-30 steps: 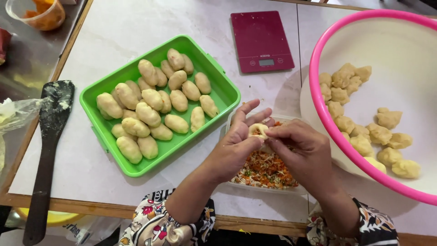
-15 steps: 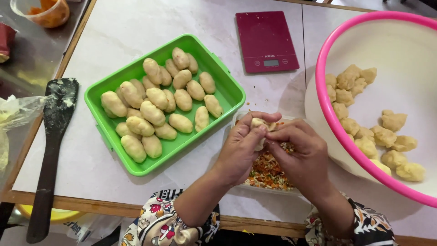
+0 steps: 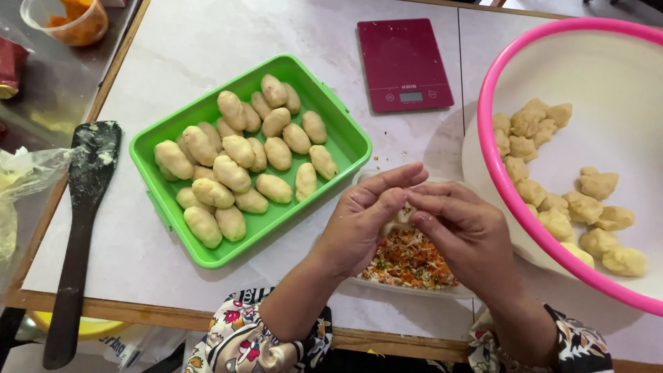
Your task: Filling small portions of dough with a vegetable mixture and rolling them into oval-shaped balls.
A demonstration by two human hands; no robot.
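Item: 1 soft, tearable dough piece (image 3: 399, 218), pinched between your left hand (image 3: 359, 224) and right hand (image 3: 464, 231), both closed on it, above the filling container (image 3: 414, 266) at the table's near edge; cradle underneath, press seams lightly.

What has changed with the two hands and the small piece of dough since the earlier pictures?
The left hand and right hand have closed together around the small pale dough piece, which lay open on the fingertips and is now almost hidden. The green plastic tray of shaped dough, pink plastic basin and dark red kitchen scale stayed put.
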